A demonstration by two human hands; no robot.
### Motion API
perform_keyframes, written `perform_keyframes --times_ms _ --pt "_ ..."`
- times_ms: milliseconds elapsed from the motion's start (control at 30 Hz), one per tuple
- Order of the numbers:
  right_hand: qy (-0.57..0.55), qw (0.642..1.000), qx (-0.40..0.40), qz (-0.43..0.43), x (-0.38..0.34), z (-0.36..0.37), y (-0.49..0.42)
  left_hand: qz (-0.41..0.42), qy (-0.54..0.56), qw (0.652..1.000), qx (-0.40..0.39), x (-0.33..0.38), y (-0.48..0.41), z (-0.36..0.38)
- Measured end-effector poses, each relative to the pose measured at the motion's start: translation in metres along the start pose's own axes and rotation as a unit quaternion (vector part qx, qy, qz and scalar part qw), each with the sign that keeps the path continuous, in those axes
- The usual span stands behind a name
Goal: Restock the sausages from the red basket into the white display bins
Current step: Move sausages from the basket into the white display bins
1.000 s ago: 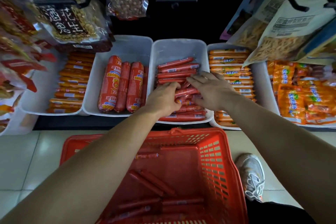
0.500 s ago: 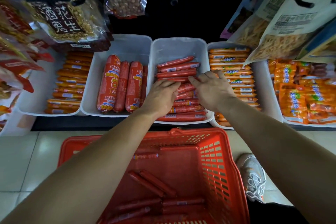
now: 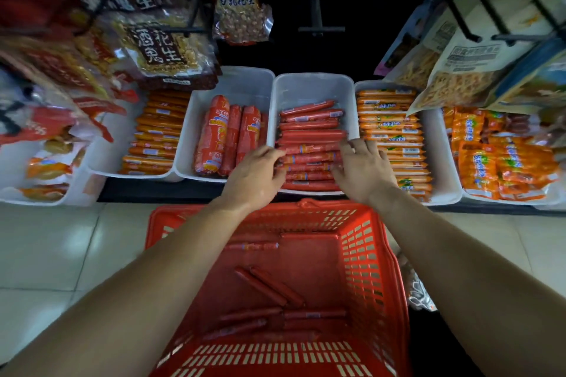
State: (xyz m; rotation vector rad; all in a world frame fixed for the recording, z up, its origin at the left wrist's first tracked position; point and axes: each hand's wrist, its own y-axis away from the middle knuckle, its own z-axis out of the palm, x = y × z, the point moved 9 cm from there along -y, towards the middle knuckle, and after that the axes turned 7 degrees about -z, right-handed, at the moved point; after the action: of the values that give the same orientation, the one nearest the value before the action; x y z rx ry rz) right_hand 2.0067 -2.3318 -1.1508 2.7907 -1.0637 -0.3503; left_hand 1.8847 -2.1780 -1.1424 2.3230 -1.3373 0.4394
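The middle white display bin (image 3: 309, 81) holds a stack of thin red sausages (image 3: 309, 133) lying crosswise. My left hand (image 3: 257, 176) rests at the left ends of the front rows, its fingers loosely bent against them. Over the right ends, my right hand (image 3: 363, 168) lies with its fingers spread, touching the sausages. Neither hand holds one. Below my arms stands the red basket (image 3: 369, 254) on the floor, with several loose red sausages (image 3: 269, 286) on its bottom.
A bin of thick red sausages (image 3: 226, 138) sits to the left and bins of orange sausages (image 3: 389, 119) (image 3: 159, 131) on both sides. Orange packs (image 3: 505, 162) fill the far right bin. Snack bags (image 3: 159, 49) hang overhead. A shoe (image 3: 421, 294) is beside the basket.
My hands have let go of the bunch of sausages in the middle bin and moved apart to the two ends of the stack. The sausages now lie in flat rows.
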Motion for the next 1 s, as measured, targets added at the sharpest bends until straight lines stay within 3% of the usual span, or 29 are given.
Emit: perform_keyframes --times_ms 100,200,267,400,567,767,1000 --pt "-0.046 0.996 0.063 -0.031 -0.031 -0.009 0.036 -0.03 0.01 0.999 0.027 -0.029 0.055 -0.013" --pt "-0.086 0.99 0.08 -0.076 -0.065 0.008 0.07 -0.072 0.006 0.997 0.004 -0.064 0.106 0.001" --pt "-0.102 0.99 -0.002 -0.102 -0.084 0.048 0.089 -0.102 -0.019 0.993 -0.056 -0.091 0.134 0.027" --pt "-0.048 0.951 -0.287 -0.107 -0.096 0.163 0.135 -0.161 -0.097 0.957 -0.221 -0.139 0.179 0.091" --pt "-0.019 0.918 -0.383 -0.105 -0.083 0.245 0.166 -0.179 -0.094 0.926 -0.321 -0.167 0.203 0.151" --pt "0.016 0.922 -0.363 -0.131 -0.076 0.283 0.182 -0.178 -0.089 0.904 -0.378 -0.183 0.218 0.212" --pt "0.027 0.947 -0.297 -0.122 -0.088 0.284 0.183 -0.107 -0.189 0.913 -0.344 -0.176 0.214 0.236"
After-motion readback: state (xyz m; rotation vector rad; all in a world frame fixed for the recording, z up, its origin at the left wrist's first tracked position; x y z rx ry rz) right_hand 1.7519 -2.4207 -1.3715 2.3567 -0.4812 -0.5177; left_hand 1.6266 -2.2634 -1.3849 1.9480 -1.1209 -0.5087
